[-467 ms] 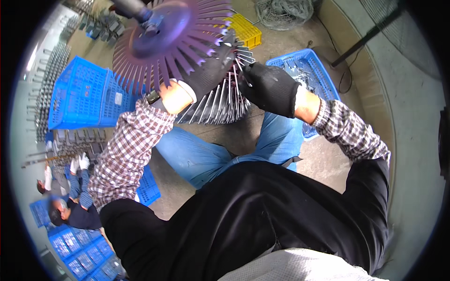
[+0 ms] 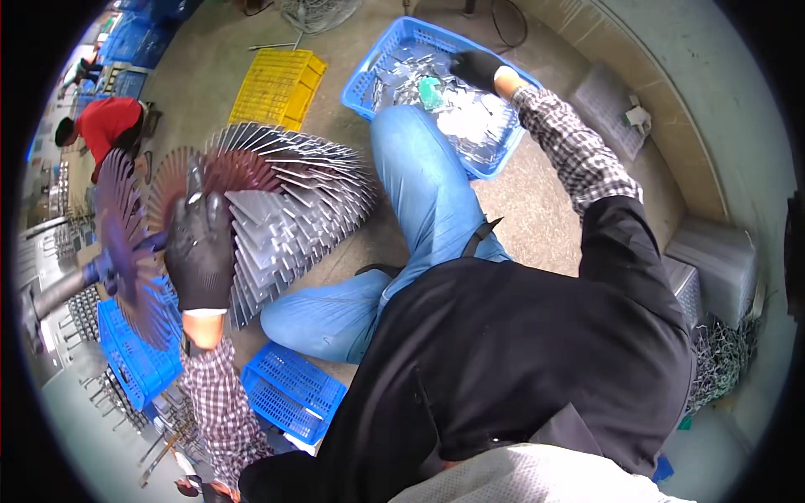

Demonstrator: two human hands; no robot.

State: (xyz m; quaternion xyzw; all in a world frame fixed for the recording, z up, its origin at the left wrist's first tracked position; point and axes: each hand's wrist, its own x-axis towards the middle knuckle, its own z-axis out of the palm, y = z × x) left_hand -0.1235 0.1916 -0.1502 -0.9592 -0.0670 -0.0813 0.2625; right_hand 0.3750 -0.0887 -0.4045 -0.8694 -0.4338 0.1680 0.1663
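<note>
My left hand (image 2: 199, 247), in a black glove, lies flat against a round fan of thin grey metal fins (image 2: 289, 210) that stands in front of my knees. A purple finned disc (image 2: 122, 243) on a dark shaft sits just left of it. My right hand (image 2: 474, 67), also black-gloved, reaches far out into a blue plastic crate (image 2: 369, 71) filled with flat silvery metal pieces (image 2: 470, 117) and rests on them; whether it grips one is not visible. My blue-trousered legs (image 2: 419, 193) lie between the two.
A yellow crate (image 2: 277, 84) lies on the concrete floor beyond the fins. Blue crates (image 2: 289, 394) sit by my left thigh and at the left edge. A person in a red top (image 2: 105, 121) crouches at far left. Grey blocks (image 2: 713, 260) line the curb at right.
The view has swung round. My right hand has left the finned stack and gone out into the blue crate. My left hand stays on the fins.
</note>
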